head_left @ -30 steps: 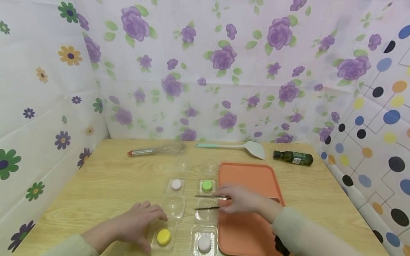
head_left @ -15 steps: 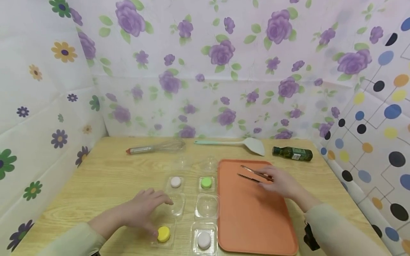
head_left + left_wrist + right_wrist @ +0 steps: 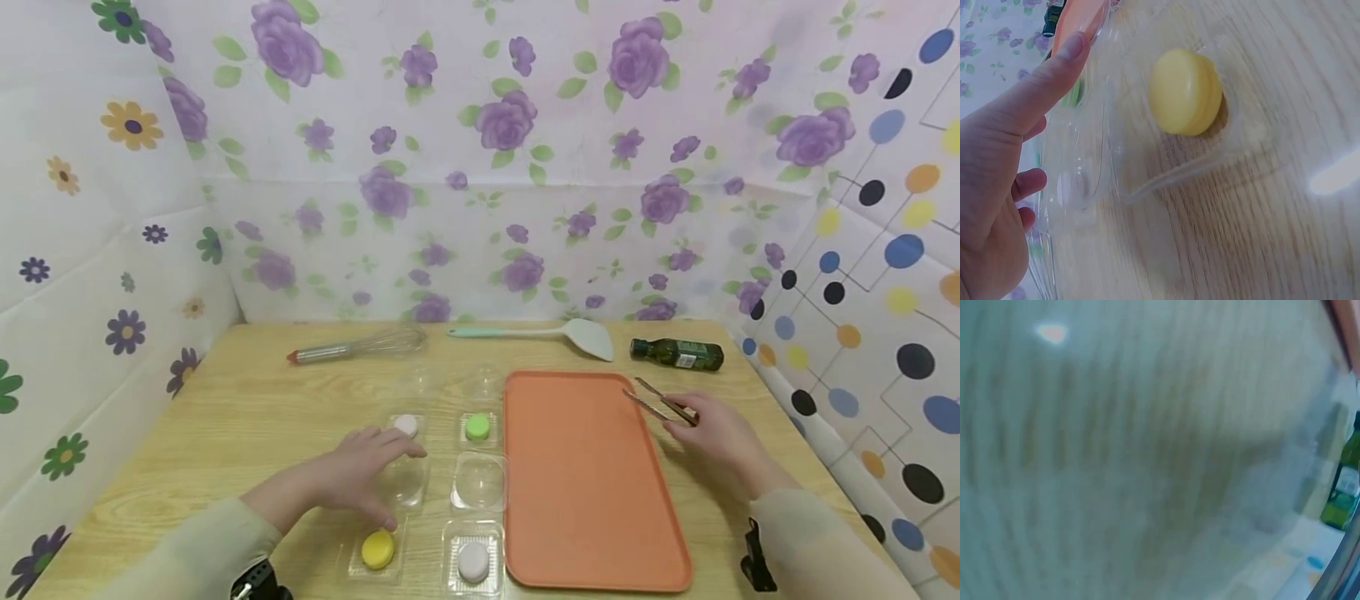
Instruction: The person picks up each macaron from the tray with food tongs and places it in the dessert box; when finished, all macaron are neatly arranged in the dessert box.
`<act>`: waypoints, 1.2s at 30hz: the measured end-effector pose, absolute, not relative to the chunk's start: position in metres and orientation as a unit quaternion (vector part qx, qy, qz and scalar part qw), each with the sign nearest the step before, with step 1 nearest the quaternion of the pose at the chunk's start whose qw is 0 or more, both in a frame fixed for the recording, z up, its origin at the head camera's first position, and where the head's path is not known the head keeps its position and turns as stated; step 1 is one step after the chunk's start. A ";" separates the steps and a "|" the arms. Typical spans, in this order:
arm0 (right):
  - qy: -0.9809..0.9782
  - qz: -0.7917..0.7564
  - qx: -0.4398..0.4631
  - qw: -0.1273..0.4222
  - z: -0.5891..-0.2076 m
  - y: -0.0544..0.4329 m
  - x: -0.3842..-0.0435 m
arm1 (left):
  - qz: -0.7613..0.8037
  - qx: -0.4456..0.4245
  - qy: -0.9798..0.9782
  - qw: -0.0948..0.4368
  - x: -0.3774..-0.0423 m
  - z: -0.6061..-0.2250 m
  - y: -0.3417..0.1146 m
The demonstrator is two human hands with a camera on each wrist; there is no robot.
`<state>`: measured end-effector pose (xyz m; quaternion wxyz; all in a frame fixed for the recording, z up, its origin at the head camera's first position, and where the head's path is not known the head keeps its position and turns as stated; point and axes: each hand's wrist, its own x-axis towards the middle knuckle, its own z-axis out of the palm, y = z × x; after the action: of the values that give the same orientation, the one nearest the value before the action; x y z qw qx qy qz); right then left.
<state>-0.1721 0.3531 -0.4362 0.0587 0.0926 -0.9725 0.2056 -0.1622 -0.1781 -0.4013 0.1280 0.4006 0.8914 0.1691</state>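
Note:
My right hand [image 3: 716, 433] grips a pair of metal tongs [image 3: 681, 412] beside the right edge of the orange tray [image 3: 592, 500]. The tongs' arms are spread, with nothing between them, and their tips overlap the tray's far right rim. My left hand [image 3: 352, 475], fingers spread and holding nothing, hovers over the clear plastic boxes. Its thumb is close above a yellow macaron [image 3: 377, 550] sitting in its box; the left wrist view shows this macaron [image 3: 1184, 92] apart from the hand. A green macaron [image 3: 477, 427], a pale pink one [image 3: 406, 426] and a whitish one [image 3: 473, 562] sit in other boxes.
Clear hinged lids [image 3: 480, 482] lie opened flat behind the boxes. Along the table's back lie a whisk [image 3: 360, 344], a white spatula [image 3: 588, 337] with a mint handle, and a dark green bottle [image 3: 677, 354]. Patterned cloth walls [image 3: 465, 167] enclose the table.
My right hand has carried the tongs from over the boxes, across the tray, to its right side. The left hand has shifted slightly forward and right. The macarons stay in their boxes.

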 end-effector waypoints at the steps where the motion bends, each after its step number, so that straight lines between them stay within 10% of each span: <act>1: -0.973 0.206 0.088 0.057 -0.437 0.356 -0.171 | 0.171 0.401 0.891 0.128 -0.163 -0.402 -0.177; 36: -0.977 0.197 0.075 0.027 -0.453 0.368 -0.182 | 0.127 0.411 0.897 0.103 -0.179 -0.409 -0.150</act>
<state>-0.1819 0.3682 -0.4527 0.0272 0.0750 -0.9772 0.1970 -0.1788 -0.1499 -0.4091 0.1032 0.4108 0.8969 0.1274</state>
